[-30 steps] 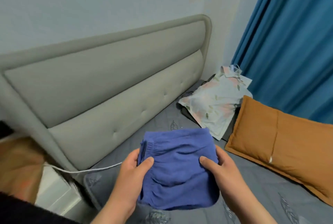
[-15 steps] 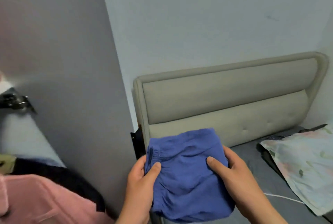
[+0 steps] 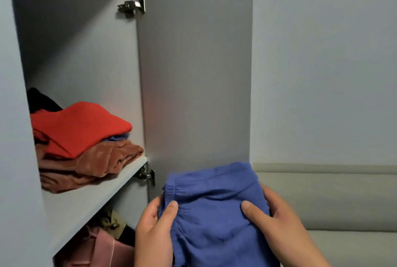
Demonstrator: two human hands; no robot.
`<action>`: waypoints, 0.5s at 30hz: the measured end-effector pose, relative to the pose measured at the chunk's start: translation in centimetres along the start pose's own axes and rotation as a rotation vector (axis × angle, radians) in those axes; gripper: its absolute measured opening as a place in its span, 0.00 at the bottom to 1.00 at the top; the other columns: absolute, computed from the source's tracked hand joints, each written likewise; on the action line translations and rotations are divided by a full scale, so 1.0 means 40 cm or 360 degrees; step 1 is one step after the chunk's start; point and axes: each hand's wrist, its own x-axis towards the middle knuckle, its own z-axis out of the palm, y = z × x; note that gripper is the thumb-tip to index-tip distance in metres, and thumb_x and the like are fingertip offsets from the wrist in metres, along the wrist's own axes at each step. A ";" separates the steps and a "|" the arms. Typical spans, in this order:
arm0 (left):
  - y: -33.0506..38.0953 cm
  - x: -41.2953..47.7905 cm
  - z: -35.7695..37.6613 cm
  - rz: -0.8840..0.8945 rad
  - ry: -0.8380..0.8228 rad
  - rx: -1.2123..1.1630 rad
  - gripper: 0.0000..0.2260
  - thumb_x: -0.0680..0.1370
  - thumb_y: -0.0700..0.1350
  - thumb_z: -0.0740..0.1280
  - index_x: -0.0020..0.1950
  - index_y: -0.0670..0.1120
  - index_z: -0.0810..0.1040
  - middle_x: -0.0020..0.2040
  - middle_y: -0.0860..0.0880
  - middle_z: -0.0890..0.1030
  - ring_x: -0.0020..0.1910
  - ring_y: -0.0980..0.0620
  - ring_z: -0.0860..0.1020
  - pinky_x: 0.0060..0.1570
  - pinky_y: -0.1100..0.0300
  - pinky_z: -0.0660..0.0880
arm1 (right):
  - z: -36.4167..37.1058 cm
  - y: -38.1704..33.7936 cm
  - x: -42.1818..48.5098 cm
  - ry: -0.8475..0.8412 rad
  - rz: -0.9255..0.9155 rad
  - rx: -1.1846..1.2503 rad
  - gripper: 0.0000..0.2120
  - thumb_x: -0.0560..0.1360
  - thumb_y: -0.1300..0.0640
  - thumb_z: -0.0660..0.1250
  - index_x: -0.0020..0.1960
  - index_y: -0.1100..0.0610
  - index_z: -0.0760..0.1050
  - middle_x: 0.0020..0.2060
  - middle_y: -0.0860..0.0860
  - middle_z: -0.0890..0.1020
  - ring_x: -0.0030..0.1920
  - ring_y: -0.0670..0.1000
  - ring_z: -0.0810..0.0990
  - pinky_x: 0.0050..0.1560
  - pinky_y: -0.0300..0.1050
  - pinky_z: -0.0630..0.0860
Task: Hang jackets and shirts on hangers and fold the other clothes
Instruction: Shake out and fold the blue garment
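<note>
1. Head view, the grip: the left hand (image 3: 154, 227) and right hand (image 3: 279, 228) each clasp one side of the folded blue shorts (image 3: 214, 213), thumbs pressed on top and fingers curled underneath, so both are grasping the cloth.
2. Head view, the task's thing: the shorts are held in the air in front of the open wardrobe door (image 3: 193, 73), just right of the shelf (image 3: 86, 200) and slightly below its level.
3. Head view, the step: folding looks finished, and putting away is in hand. A red garment (image 3: 81, 127) and a brown garment (image 3: 90, 163) are stacked on the shelf already.
4. Head view, next move: likely carry the bundle left onto the shelf, keeping it flat so the fold holds.
</note>
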 end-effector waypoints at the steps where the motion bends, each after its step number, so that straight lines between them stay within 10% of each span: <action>1: 0.025 0.020 -0.007 0.0052 0.0062 -0.0005 0.09 0.76 0.31 0.66 0.49 0.43 0.81 0.44 0.45 0.86 0.38 0.56 0.83 0.35 0.69 0.78 | 0.027 -0.017 0.026 0.0004 -0.0035 0.0008 0.17 0.74 0.63 0.70 0.57 0.44 0.77 0.48 0.38 0.85 0.51 0.38 0.82 0.44 0.30 0.75; 8: 0.148 0.153 -0.023 0.0408 0.0467 -0.0070 0.15 0.71 0.43 0.74 0.57 0.50 0.82 0.51 0.51 0.84 0.55 0.50 0.80 0.61 0.47 0.74 | 0.231 -0.153 0.205 0.0029 -0.0269 0.0189 0.14 0.75 0.60 0.69 0.53 0.41 0.78 0.46 0.36 0.84 0.46 0.36 0.82 0.47 0.38 0.77; 15: 0.226 0.304 -0.003 0.0584 0.0674 -0.0133 0.18 0.61 0.56 0.71 0.49 0.55 0.83 0.46 0.53 0.85 0.50 0.47 0.82 0.56 0.42 0.76 | 0.345 -0.193 0.380 -0.0115 -0.0307 0.0356 0.08 0.77 0.59 0.66 0.52 0.48 0.80 0.45 0.45 0.86 0.46 0.46 0.84 0.52 0.51 0.79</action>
